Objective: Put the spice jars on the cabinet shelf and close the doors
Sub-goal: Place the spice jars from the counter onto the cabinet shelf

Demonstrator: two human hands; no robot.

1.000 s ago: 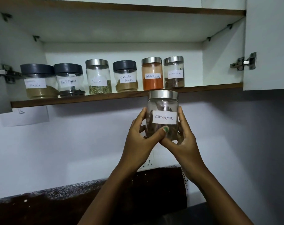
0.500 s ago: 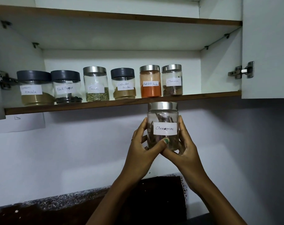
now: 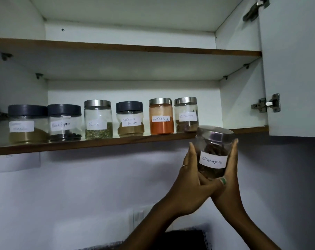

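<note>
1. Below the lower shelf's (image 3: 91,144) right end: left hand (image 3: 191,184) and right hand (image 3: 228,179) raised, palms facing, clasping the cinnamon jar (image 3: 213,152) between them, left thumb under its base.
2. Jar: clear glass, steel lid, white handwritten label, tilted; lid level with the shelf edge, just right of the shelved cinnamon jar (image 3: 185,114).
3. Shelf: white board, wood edge, six jars in a row. Right door (image 3: 295,69) open; white wall below.

We see bare board on the lower shelf (image 3: 246,130) at three o'clock of the shelved cinnamon jar (image 3: 185,114), up to the cabinet's right wall (image 3: 241,103). Toward nine o'clock, six jars fill the front edge. The open right door (image 3: 295,69) hangs at three o'clock. The upper shelf (image 3: 127,47) caps the headroom at twelve.
</note>
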